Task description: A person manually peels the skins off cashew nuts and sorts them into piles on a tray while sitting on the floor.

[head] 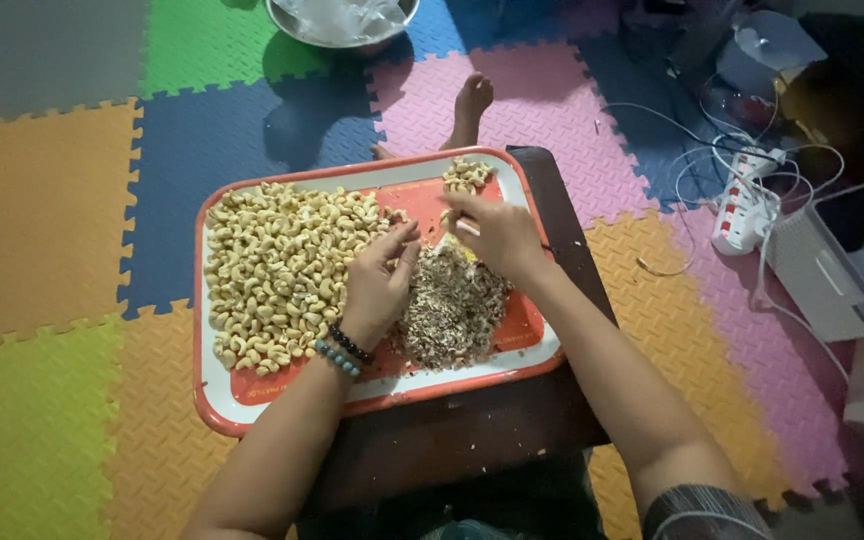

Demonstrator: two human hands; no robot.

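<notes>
On the dark counter [472, 430]: keep red-rimmed tray [214, 400] level. Work from cashew heap [277, 265], discarding onto husk pile [452, 305]. Left hand [377, 285] rests loosely curled on nuts; right hand [497, 232] grip pinched around small white tool [466, 227].

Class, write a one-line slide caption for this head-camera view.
Two hands, left and right, work over a red-rimmed tray of cashew nuts and husk scraps.

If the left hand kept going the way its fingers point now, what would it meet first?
Likely the right hand: the left hand points up-right toward it, a cashew apparently between their fingertips. Past it lies the small cashew pile; depth is unclear.
</notes>
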